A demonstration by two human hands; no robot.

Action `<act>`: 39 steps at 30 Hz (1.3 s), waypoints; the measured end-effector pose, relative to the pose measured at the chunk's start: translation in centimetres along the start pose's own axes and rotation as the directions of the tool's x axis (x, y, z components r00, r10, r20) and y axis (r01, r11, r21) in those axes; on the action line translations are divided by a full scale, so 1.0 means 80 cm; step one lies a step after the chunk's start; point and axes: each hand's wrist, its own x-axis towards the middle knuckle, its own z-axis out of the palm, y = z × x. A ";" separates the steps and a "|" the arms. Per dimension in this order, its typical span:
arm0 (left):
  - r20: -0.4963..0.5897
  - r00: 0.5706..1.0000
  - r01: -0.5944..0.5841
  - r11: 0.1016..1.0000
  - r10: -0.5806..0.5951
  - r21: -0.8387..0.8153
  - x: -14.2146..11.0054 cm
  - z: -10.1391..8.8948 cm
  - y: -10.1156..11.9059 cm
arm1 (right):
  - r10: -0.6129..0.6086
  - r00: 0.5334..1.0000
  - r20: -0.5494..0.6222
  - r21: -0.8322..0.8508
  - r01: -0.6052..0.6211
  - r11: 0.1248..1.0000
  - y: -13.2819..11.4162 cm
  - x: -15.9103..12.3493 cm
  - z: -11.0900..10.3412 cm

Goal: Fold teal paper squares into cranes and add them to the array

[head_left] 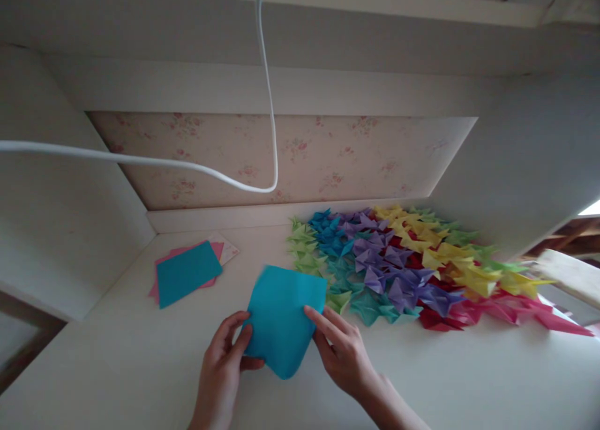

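Observation:
A blue sheet of origami paper (285, 317) is held up above the white desk, its lower edge bowed. My left hand (227, 352) pinches its left edge, with the thumb in front and some fingers behind. On the opposite edge, my right hand (340, 349) grips the paper, one finger lying on its front face. Just beyond my right hand lie many folded paper cranes, among them teal ones (368, 305) and purple ones (403, 286). A teal-blue sheet (190, 274) tops a small stack of paper to the left, with pink sheets (154, 287) showing beneath.
A white cable (274, 136) hangs from the shelf (356, 5) and bends off to the left across my view. Floral wallpaper (300, 155) covers the back. White side panels (65, 186) flank the desk (140, 367). Yellow (473, 277) and pink cranes (515, 308) spread rightward.

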 end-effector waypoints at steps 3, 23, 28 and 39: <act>-0.006 1.000 -0.007 1.000 0.007 0.016 0.000 -0.005 0.001 | 0.076 0.997 0.000 0.060 -0.075 0.995 0.007 -0.005 0.002; 0.205 0.962 -0.208 0.972 0.183 0.108 -0.007 -0.027 0.013 | 0.518 0.845 0.133 0.516 -0.505 0.692 -0.005 -0.011 -0.001; 0.340 0.923 -0.247 0.955 0.179 0.166 -0.001 -0.027 0.010 | 0.542 0.835 0.094 0.484 -0.514 0.708 -0.006 -0.008 -0.002; 0.295 0.946 -0.141 0.990 0.136 -0.004 0.000 -0.027 0.013 | 0.585 0.807 0.082 0.518 -0.536 0.666 -0.007 -0.007 -0.004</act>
